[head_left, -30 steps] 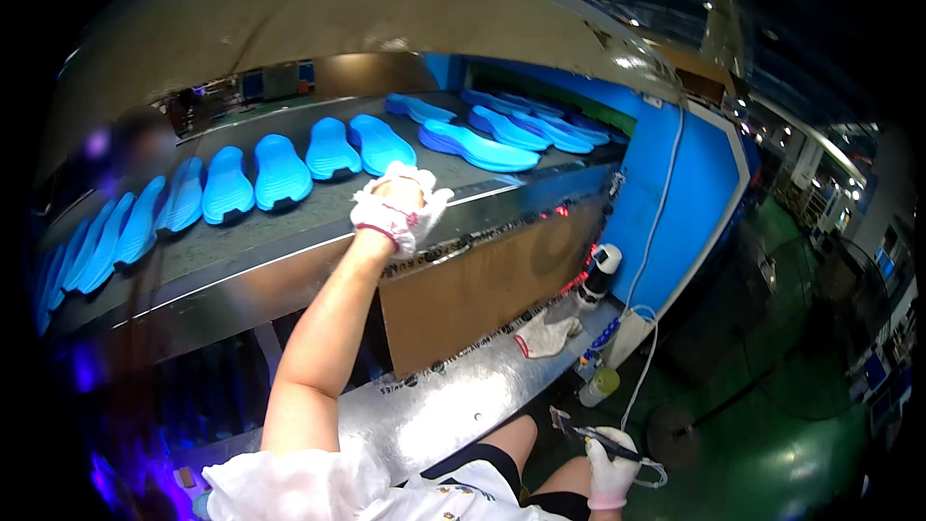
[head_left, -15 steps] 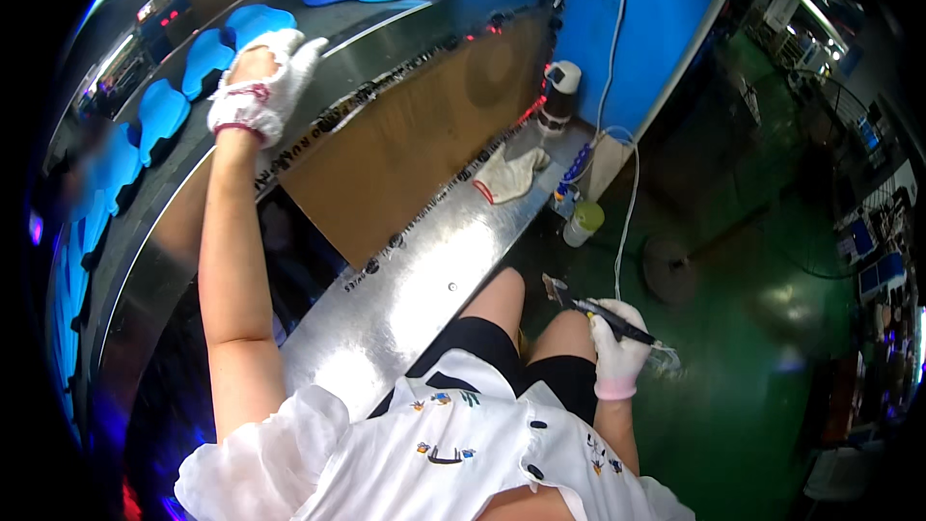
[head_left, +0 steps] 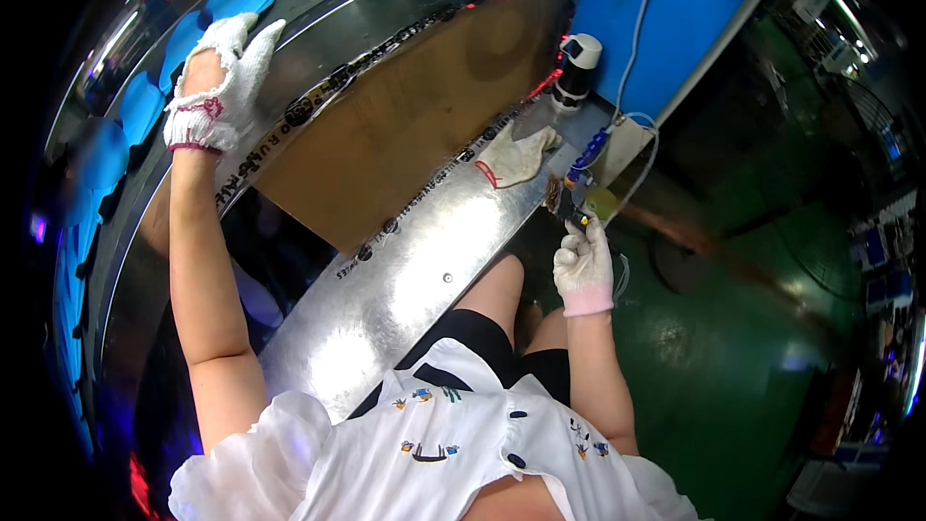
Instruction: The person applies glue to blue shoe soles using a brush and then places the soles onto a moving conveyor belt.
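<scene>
My left hand (head_left: 212, 87), in a white knit glove, reaches to the far left with its fingers stretched out and thumb apart. It is at the near edge of a dark conveyor belt, beside a blue sole-shaped piece (head_left: 239, 0); whether its fingertips touch the piece I cannot tell. My right hand (head_left: 584, 265), gloved in white with a pink cuff, is closed round a black-handled brush (head_left: 569, 207) with brown bristles. The brush is held up near the end of the metal ledge, just in front of a yellow-green lidded container (head_left: 600, 203).
More blue soles (head_left: 143, 108) lie along the curving belt. An empty white glove (head_left: 516, 156) lies on the metal ledge (head_left: 386, 270). A white-topped dark bottle (head_left: 579, 68), a blue segmented hose (head_left: 588, 152) and a pale cable (head_left: 639, 39) are by the blue panel (head_left: 675, 10).
My right hand has risen from beside my knee, carrying the brush up to the ledge's end. My left hand has shifted slightly left and up along the belt.
</scene>
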The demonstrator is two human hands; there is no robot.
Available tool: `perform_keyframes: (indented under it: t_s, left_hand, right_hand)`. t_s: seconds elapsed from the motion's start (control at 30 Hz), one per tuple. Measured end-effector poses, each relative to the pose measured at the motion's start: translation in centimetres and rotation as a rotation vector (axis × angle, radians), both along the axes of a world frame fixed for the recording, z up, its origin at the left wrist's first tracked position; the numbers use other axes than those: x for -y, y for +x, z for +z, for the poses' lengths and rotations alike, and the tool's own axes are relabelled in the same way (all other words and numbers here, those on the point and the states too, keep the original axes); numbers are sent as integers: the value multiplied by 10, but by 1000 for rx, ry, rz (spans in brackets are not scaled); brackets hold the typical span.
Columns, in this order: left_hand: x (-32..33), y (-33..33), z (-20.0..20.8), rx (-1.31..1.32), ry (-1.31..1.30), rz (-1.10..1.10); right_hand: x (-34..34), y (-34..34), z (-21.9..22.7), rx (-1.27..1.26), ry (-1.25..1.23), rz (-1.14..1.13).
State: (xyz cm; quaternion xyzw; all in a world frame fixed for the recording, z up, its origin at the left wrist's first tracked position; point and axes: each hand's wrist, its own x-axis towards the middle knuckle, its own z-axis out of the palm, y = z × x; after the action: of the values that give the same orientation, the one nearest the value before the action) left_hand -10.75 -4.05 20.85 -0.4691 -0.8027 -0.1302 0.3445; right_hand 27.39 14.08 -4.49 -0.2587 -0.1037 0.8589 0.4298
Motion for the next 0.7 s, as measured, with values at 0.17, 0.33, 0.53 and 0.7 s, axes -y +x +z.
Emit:
perform_keyframes:
  t_s: [0.17, 0.33, 0.53, 0.7]
  left_hand:
    - [11, -20, -7, -191, -195, -68]
    - [16, -16, 3, -104, -304, -60]
    - [33, -26, -1, -211, -381, 65]
    - [30, -18, 2, -250, -434, 104]
  right_hand:
    - [-35, -31, -12, -8, -95, 61]
    - [-82, -48, -25, -17, -141, 144]
    - [-94, -57, -24, 38, -227, 298]
    - [-112, -57, -26, 33, -286, 400]
